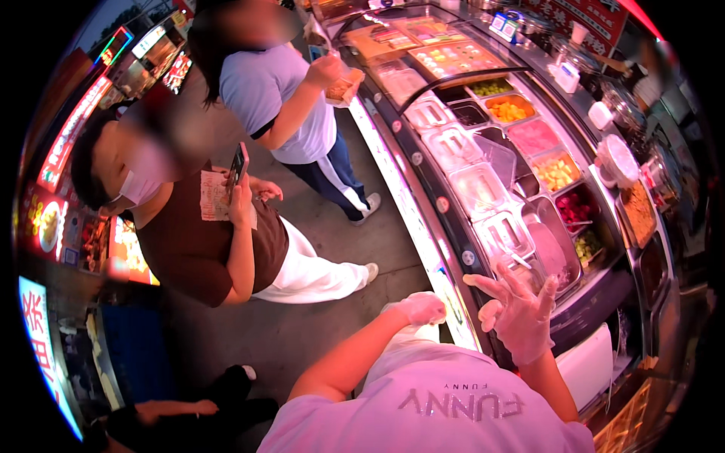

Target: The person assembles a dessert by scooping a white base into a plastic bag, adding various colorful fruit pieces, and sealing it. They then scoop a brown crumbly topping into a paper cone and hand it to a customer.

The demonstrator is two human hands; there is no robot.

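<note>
A thin clear glove covers my left hand, which is curled closed in front of my shirt, near the lit front edge of the counter. Whatever it may hold is hidden. Over the near end of the food counter my right hand, also gloved, is raised with its fingers spread and nothing visible in it. Just beyond its fingertips stand a steel pan of pink food and a clear-lidded container. A pan with dark red pieces and a utensil lies farther right.
Pans of yellow cubes, orange fruit and pink food line the counter. A curved dark rail crosses its far part. Left of the counter stand a person in brown with a phone and another in light blue holding food.
</note>
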